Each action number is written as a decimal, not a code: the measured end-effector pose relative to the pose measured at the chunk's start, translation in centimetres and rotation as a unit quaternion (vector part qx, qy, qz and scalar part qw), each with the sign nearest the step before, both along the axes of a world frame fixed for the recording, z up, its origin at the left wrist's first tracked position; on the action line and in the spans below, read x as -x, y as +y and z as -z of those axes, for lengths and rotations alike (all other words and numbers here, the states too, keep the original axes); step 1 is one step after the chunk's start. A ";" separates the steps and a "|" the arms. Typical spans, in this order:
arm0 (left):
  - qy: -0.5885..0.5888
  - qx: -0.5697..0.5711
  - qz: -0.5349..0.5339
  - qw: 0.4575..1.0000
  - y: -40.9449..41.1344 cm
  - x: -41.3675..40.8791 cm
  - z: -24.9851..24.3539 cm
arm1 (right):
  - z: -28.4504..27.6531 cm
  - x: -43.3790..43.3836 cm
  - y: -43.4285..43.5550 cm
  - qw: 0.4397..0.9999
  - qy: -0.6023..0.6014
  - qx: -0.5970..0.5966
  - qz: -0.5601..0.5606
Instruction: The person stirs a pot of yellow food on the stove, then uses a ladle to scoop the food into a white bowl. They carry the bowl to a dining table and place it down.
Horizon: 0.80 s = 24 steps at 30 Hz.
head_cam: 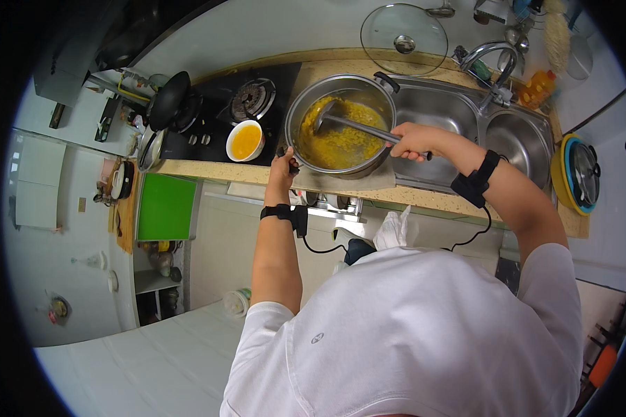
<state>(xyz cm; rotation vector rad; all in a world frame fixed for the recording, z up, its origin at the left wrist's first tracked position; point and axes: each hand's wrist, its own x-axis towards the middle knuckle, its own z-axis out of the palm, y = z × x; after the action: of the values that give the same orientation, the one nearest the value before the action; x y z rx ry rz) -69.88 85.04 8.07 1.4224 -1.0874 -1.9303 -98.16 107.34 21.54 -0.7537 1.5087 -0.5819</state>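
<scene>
A large steel pot (pixel 340 172) stands on a cloth (pixel 381 180) between the cooktop and the sink, with yellow food (pixel 352 138) in shallow liquid inside. My right hand (pixel 411 140) grips the long handle of a metal ladle or turner (pixel 362 126), whose head rests in the food at the pot's left side. At the pot's left, my left hand (pixel 283 166) is closed around its black side handle (pixel 293 169). A white bowl (pixel 229 148) of orange-yellow liquid sits on the black cooktop (pixel 214 148), left of the pot.
Right of the pot lies a double steel sink (pixel 438 104) with a curved faucet (pixel 501 68). A glass lid (pixel 381 34) leans on the wall behind. A black wok (pixel 171 101) stands at the cooktop's left. Nested basins (pixel 559 172) are at the far right.
</scene>
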 end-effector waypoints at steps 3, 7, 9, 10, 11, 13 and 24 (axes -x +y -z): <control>-0.006 0.014 0.017 1.000 -0.4 -0.4 0.3 | 0.4 -1.7 -0.8 0.991 0.109 0.028 -0.068; -0.023 0.013 0.023 0.999 -0.4 -0.3 0.5 | 0.1 -5.5 -0.3 0.942 0.276 0.087 -0.170; -0.011 0.017 0.028 0.999 -0.8 -0.4 1.3 | 1.7 -6.8 0.3 0.895 0.361 0.146 -0.216; -0.023 0.019 0.024 0.999 -0.8 -0.2 1.3 | -0.3 -7.7 1.1 0.891 0.367 0.132 -0.231; -0.035 0.022 0.020 0.999 -0.8 0.0 1.2 | -0.7 -8.2 1.7 0.885 0.378 0.130 -0.241; -0.050 0.023 0.011 0.998 -0.9 -0.2 1.4 | -1.3 -8.9 2.6 0.869 0.398 0.128 -0.265; -0.056 0.072 -0.049 0.995 0.5 1.1 0.4 | -3.3 0.4 6.1 0.948 0.198 0.117 -0.222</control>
<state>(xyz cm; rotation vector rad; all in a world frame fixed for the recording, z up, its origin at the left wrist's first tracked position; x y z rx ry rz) -70.98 85.57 7.69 1.4898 -1.1598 -1.6861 -98.55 113.43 24.81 -1.4170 1.5724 -0.2749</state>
